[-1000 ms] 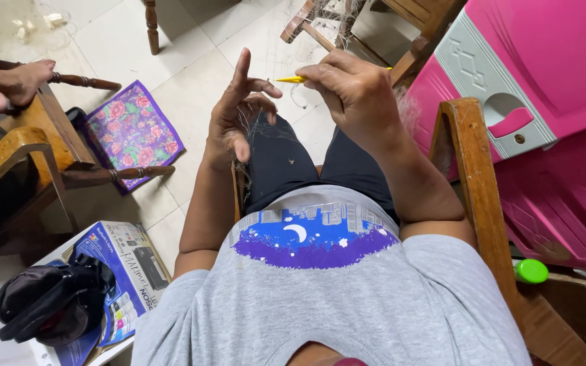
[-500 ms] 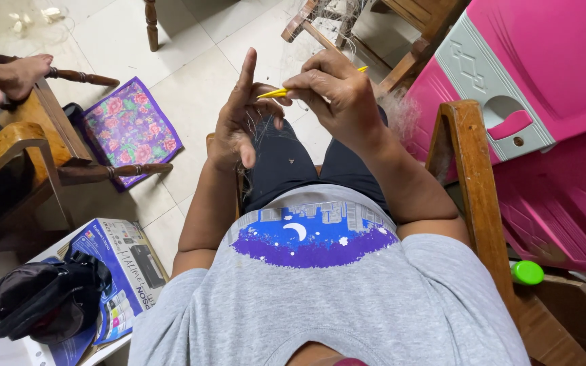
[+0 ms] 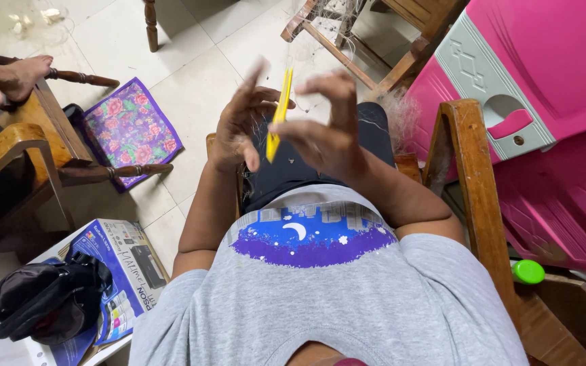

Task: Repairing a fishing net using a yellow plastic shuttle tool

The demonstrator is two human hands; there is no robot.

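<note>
I sit in a wooden chair, looking down over a grey shirt with a blue and purple print. My right hand (image 3: 330, 132) pinches a thin yellow needle-like tool (image 3: 278, 118), held almost upright in front of my lap. My left hand (image 3: 242, 125) is raised beside it, fingers spread and blurred, with fine pale threads (image 3: 306, 47) running across them toward a wooden frame at the top. The tool's lower tip sits between the two hands.
A wooden chair arm (image 3: 476, 196) runs along my right. Pink plastic furniture (image 3: 551, 68) stands beyond it. A floral cushion (image 3: 129, 129) lies on the tiled floor at left. A printer box (image 3: 120, 271) with a black bag (image 3: 45, 298) sits lower left. Another person's foot (image 3: 25, 74) rests on a chair rung.
The yellow tool has swung from lying sideways near the fingertips to standing almost upright. Both hands have drawn closer to my body.
</note>
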